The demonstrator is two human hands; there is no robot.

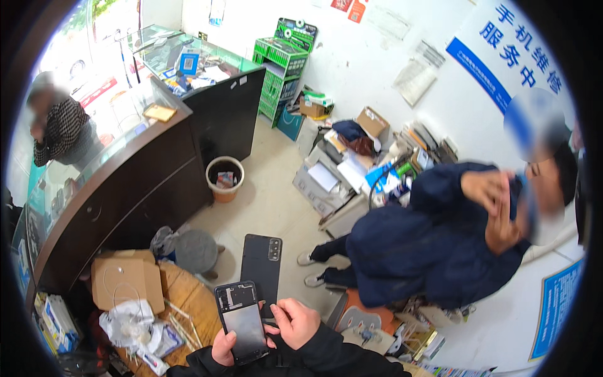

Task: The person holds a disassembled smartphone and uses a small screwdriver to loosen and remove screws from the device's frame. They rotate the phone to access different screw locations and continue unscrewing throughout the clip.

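My left hand [224,347] grips an opened smartphone [246,323], its thumb along the left edge. The phone shows a dark frame, inner parts at the top and a large greyish panel below. Just beyond it is a dark phone back cover [260,257] with a camera block at its upper right corner; the phone overlaps its lower part. My right hand [297,323] is closed at the cover's lower right edge, fingers bent, and appears to pinch it. The exact contact is partly hidden.
A round wooden table [182,289] at lower left bears a cardboard box [127,281] and plastic bags. Beyond stand a grey stool [196,251], a waste bin [225,195] and a curved counter [125,188]. A person in a dark jacket [427,232] stands at right; another person [66,129] is beyond the counter.
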